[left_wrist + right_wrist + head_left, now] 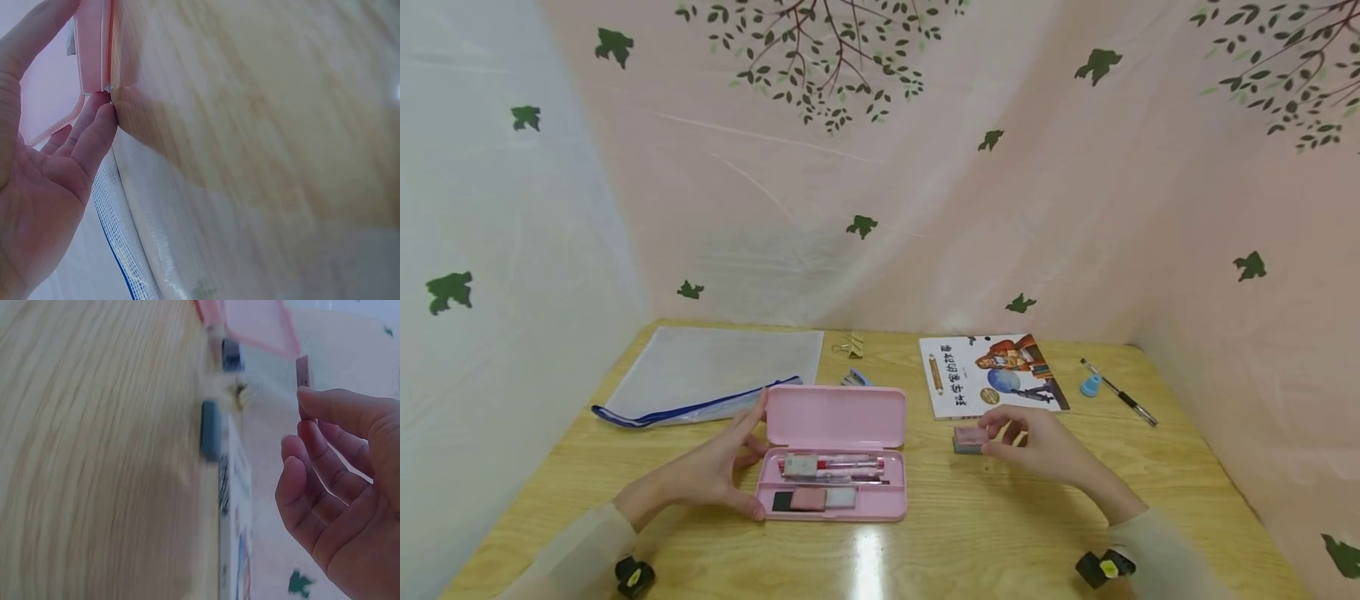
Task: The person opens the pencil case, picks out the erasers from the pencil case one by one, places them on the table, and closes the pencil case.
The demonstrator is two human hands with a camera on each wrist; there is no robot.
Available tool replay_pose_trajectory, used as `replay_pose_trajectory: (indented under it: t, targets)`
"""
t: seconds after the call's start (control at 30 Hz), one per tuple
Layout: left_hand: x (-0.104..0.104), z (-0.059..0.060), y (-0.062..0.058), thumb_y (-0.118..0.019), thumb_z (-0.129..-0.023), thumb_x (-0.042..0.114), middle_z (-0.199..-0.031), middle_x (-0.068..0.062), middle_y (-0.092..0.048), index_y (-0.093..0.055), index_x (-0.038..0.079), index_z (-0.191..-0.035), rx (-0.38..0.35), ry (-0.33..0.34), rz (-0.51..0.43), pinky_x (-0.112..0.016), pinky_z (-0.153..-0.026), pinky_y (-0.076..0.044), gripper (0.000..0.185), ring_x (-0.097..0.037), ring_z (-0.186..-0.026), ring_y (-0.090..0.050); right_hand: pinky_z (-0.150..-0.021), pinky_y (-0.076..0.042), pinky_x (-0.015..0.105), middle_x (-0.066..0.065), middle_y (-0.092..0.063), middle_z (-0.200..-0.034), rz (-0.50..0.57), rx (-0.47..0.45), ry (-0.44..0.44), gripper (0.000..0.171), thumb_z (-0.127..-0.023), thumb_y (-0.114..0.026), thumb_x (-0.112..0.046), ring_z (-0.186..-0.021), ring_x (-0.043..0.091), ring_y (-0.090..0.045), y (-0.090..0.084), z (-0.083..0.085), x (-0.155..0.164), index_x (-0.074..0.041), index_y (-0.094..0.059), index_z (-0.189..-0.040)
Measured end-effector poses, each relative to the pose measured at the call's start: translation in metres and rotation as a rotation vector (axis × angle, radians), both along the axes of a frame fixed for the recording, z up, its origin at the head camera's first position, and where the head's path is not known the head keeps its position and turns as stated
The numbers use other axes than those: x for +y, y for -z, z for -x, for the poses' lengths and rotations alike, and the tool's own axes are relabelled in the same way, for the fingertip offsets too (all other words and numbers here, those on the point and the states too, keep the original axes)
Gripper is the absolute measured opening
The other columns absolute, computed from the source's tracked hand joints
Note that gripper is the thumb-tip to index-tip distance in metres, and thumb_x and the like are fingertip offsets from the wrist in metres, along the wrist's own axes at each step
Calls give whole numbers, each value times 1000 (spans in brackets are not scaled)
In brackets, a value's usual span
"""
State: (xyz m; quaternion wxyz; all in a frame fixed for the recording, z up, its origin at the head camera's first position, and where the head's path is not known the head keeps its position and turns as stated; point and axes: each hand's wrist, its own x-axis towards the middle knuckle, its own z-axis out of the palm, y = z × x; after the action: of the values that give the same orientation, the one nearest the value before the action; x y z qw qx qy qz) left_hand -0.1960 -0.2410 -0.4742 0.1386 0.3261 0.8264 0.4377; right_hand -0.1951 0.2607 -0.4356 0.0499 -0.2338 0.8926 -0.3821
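A pink pencil case (837, 417) lies with its lid raised. Pens (850, 471) and a pale green eraser (801, 466) fill its back compartment. Black (782, 502), pink (808, 499) and white (840, 498) erasers line the front one. My left hand (718, 471) spans the case's left end, thumb at the front corner and fingers by the hinge and lid. Between thumb and fingertips my right hand (1030, 443) pinches a pink eraser (303, 372). It is raised above a dark grey-blue eraser (211, 431) on the table, overlapping it in the head view.
Behind the case lie a blue-edged zip bag (722, 367), a gold binder clip (852, 344) and a small blue object (855, 377). An illustrated book (992, 375) is beyond my right hand. Further right are a light-blue cap-like piece (1091, 385) and a black pen (1123, 396).
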Motion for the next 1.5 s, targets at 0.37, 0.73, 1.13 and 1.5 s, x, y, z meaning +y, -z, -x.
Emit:
replay_pose_trajectory:
  t: [0.37,0.73,1.13,1.5]
  targets:
    - [1,-1,-3,-97,-67,33,-156,-16,-19,18,17,-161,-21,-9,13,-42,-106,-48,149,-27,-120,-56,-59,-52,24,2,-65,-95,-66,-108,30,28,-92,-77,-21,-75,15,-60,19,14,51,-6,-70,-114]
    - [2,-2,-5,-97,-68,32,-156,-17,-19,20,30,-160,-32,-13,7,-43,-107,-47,148,-28,-120,-55,-60,-49,24,0,-65,-93,-102,-150,54,27,-91,-79,-21,-77,17,-56,31,21,58,-8,-70,-113]
    - [1,-2,-5,-96,-69,33,-157,-19,-19,20,27,-160,-5,3,4,-45,-105,-48,147,-29,-120,-56,-65,-48,23,0,-64,-91,-108,-146,71,25,-91,-78,-21,-80,16,-56,37,23,58,-8,-70,-111]
    - [1,-2,-5,-97,-67,36,-157,-16,-19,19,17,-161,-8,-19,43,-40,-105,-49,150,-24,-116,-56,-64,-51,24,1,-65,-95,-92,-179,153,33,-90,-80,-27,-83,20,-57,36,20,59,-8,-71,-115]
